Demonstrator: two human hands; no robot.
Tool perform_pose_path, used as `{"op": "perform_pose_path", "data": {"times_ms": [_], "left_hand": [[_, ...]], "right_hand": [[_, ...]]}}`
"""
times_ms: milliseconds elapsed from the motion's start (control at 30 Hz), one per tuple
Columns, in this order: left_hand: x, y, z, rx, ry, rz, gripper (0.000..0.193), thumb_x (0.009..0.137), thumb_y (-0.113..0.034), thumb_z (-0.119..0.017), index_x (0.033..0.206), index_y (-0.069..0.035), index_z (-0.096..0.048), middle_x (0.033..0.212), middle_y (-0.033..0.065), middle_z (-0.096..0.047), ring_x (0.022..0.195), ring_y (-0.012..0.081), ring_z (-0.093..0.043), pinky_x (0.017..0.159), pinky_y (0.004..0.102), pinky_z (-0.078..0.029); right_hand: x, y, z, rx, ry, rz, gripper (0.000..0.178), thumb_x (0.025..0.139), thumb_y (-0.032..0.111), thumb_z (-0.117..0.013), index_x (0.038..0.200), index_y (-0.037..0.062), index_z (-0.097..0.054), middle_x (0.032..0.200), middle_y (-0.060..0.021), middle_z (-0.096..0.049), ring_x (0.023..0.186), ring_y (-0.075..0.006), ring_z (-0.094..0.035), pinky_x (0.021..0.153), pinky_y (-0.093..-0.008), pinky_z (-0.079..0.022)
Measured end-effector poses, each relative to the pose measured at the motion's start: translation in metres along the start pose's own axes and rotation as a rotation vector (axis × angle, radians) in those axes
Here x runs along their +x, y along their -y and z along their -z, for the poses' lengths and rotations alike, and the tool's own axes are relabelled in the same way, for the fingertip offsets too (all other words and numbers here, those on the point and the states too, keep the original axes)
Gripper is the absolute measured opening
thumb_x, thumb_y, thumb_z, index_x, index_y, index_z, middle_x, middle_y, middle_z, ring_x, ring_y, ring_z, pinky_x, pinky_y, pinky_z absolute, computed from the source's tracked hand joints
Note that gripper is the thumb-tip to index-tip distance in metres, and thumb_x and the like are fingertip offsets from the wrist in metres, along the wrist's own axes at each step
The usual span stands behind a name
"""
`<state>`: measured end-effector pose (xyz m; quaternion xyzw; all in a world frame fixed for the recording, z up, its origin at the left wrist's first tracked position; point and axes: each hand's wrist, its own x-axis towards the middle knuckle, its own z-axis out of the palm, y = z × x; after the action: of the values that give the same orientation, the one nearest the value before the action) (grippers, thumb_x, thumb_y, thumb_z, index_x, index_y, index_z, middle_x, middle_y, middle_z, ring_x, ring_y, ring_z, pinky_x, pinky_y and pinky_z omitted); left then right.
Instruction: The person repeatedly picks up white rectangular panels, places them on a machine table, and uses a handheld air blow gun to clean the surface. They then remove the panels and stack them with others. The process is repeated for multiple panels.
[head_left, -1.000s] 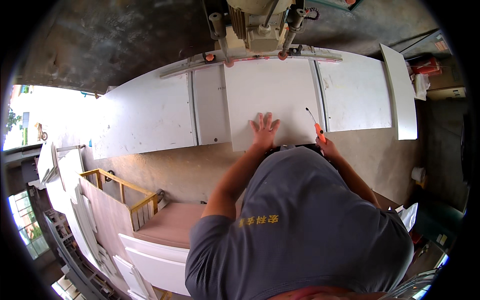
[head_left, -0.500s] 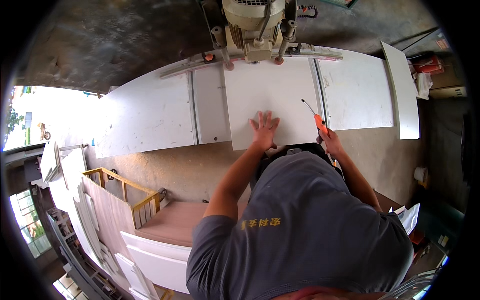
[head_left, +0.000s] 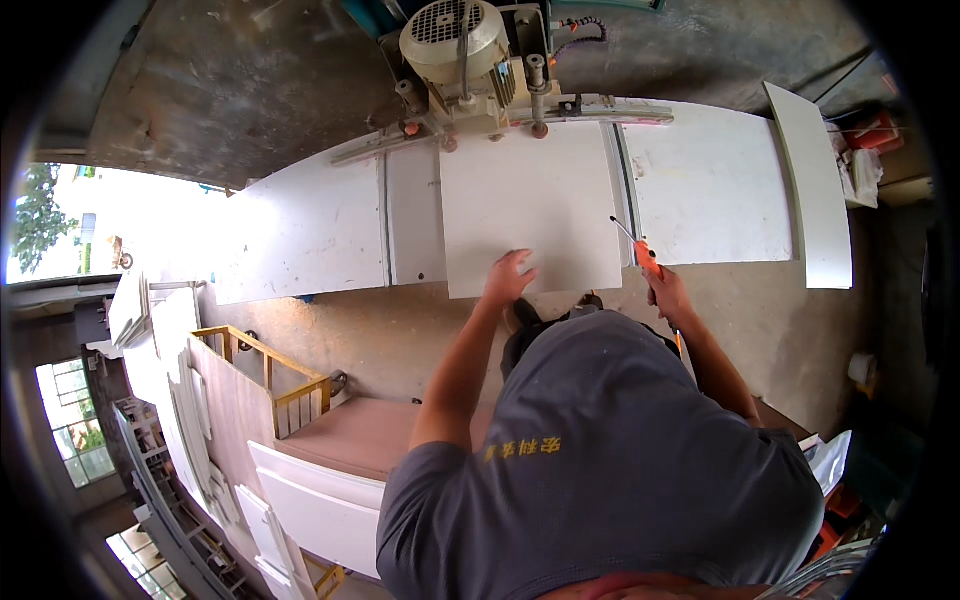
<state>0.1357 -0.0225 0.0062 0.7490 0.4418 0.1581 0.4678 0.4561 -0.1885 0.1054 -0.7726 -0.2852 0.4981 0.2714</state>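
The white panel lies flat on the bench, its far edge beneath the machine's motor unit. The left hand, fingers bent and slightly apart, is at the panel's near edge, contact unclear; the right hand's fingers clamp an orange-handled tool.

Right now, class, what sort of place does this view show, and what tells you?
Probably a furniture workshop: a motorised machine at the far edge of a worktable, a white panel lying on that table, and more white boards at lower left.
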Motion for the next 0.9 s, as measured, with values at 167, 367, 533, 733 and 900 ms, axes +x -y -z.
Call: {"op": "perform_pose_path", "data": {"times_ms": [167, 367, 533, 733, 900], "left_hand": [[-0.060, 0.027, -0.027, -0.716, -0.163, 0.708, 0.036, 0.091, -0.035, -0.062, 0.102, -0.001, -0.063, 0.073, 0.0067, -0.066, 0.065, 0.0189, -0.064, 0.063, 0.0292, -0.051], [-0.063, 0.046, -0.028, -1.329, -0.380, 0.856, 0.054, 0.091, -0.049, -0.056, 0.118, -0.003, -0.055, 0.100, 0.0094, -0.066, 0.092, 0.0253, -0.064, 0.075, 0.0352, -0.053], [-0.052, 0.069, -0.039, -1.474, -0.328, 0.749, 0.057, 0.092, -0.049, -0.055, 0.125, -0.003, -0.050, 0.121, 0.0124, -0.059, 0.110, 0.0288, -0.058, 0.091, 0.0437, -0.051], [-0.083, 0.098, -0.017, -1.623, -0.228, 0.587, 0.053, 0.095, -0.046, -0.049, 0.129, -0.005, -0.049, 0.127, 0.0119, -0.057, 0.113, 0.0308, -0.057, 0.094, 0.0472, -0.047], [-0.135, 0.126, 0.038, -1.547, -0.311, 0.630, 0.055, 0.096, -0.045, -0.047, 0.136, -0.006, -0.043, 0.132, 0.0147, -0.051, 0.122, 0.0348, -0.048, 0.100, 0.0509, -0.041]], "right_hand": [[-0.013, -0.022, 0.017, -0.020, 0.049, -0.031, 0.035, 0.094, 0.037, -0.051, 0.100, 0.0033, -0.056, 0.059, -0.0018, -0.053, 0.047, -0.0103, -0.050, 0.035, -0.0280, -0.039], [-0.030, -0.051, 0.039, -0.039, 0.416, -0.103, 0.034, 0.095, 0.036, -0.050, 0.103, 0.0041, -0.057, 0.061, -0.0015, -0.054, 0.047, -0.0103, -0.050, 0.035, -0.0273, -0.039], [-0.030, -0.017, 0.016, 0.109, 0.015, -0.107, 0.035, 0.097, 0.037, -0.047, 0.104, 0.0048, -0.057, 0.063, -0.0012, -0.055, 0.052, -0.0098, -0.053, 0.036, -0.0264, -0.041], [-0.033, 0.031, -0.036, -0.021, 0.004, -0.049, 0.034, 0.096, 0.038, -0.048, 0.107, 0.0062, -0.056, 0.064, 0.0000, -0.054, 0.051, -0.0082, -0.052, 0.035, -0.0252, -0.039], [-0.040, 0.028, -0.070, -0.045, -0.021, -0.033, 0.031, 0.096, 0.035, -0.049, 0.103, 0.0055, -0.055, 0.065, -0.0001, -0.054, 0.052, -0.0078, -0.052, 0.035, -0.0251, -0.039]]}}
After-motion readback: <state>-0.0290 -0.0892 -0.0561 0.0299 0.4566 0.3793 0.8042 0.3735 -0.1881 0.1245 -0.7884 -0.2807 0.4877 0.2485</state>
